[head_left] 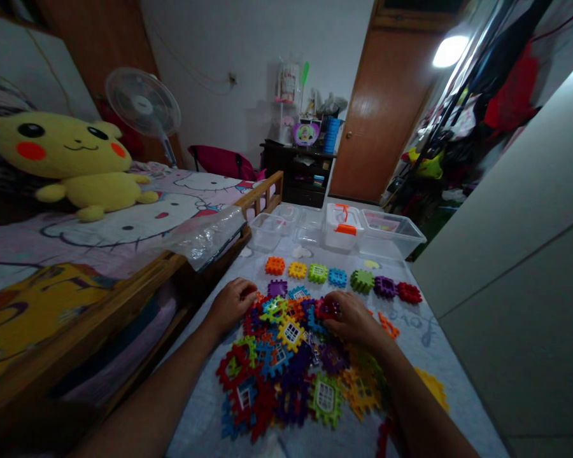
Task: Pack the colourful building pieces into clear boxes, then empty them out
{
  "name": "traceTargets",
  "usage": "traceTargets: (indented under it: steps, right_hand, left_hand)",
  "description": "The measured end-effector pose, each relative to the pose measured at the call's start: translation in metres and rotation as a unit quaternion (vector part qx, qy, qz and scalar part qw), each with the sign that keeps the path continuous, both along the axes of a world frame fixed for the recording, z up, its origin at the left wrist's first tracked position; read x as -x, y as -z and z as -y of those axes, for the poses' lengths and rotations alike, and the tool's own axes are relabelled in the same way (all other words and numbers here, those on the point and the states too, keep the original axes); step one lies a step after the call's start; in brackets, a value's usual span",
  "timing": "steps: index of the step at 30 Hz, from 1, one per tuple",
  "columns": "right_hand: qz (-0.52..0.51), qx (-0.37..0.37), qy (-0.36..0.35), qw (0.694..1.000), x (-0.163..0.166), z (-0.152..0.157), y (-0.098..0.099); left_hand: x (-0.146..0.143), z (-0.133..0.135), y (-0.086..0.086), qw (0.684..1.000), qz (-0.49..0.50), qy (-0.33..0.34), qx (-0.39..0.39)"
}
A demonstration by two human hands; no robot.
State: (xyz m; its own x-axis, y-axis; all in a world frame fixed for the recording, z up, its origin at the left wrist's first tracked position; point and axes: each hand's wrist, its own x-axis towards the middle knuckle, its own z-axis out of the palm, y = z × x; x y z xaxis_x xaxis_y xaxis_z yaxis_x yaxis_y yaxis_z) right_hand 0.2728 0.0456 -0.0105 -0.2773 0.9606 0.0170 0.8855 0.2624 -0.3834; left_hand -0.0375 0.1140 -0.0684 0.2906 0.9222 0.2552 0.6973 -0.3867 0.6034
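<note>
A heap of coloured interlocking plastic tiles (296, 362) lies on a pale cloth (424, 331) in front of me. My left hand (233, 304) rests at the heap's left edge, fingers curled onto the tiles. My right hand (351, 318) is closed on a red tile (327, 309) at the top of the heap. Beyond the heap a row of single tiles runs left to right: orange (275, 265), yellow (297, 270), green (318, 273), blue (337, 277), a darker green one (361, 280), purple (385, 287), red (409, 292).
Clear plastic boxes (391, 232) and a lidded box with an orange latch (342, 227) stand behind the row. A wooden bed frame (124, 299) with a yellow plush toy (71, 159) borders the left. A grey panel (520, 267) rises on the right. A fan (143, 105) stands behind.
</note>
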Motion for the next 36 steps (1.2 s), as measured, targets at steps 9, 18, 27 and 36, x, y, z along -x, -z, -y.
traceTargets:
  steps: [9, 18, 27, 36]
  right_hand:
    - [0.0, 0.039, 0.017, 0.999, 0.003, 0.0, -0.004]
    - [0.008, -0.023, -0.007, 1.0, 0.003, -0.003, 0.015]
    - [-0.065, -0.117, 0.008, 0.991, -0.023, 0.001, -0.011]
    - [0.001, -0.11, 0.193, 0.975, -0.188, -0.025, -0.026]
  left_hand:
    - [0.0, 0.001, -0.004, 1.0, -0.005, 0.004, 0.0]
    - [-0.001, 0.001, -0.005, 1.0, -0.004, 0.001, 0.005]
    - [0.001, -0.001, -0.001, 1.0, -0.004, 0.003, -0.001]
    - [0.002, -0.002, 0.0, 1.0, -0.005, 0.002, -0.002]
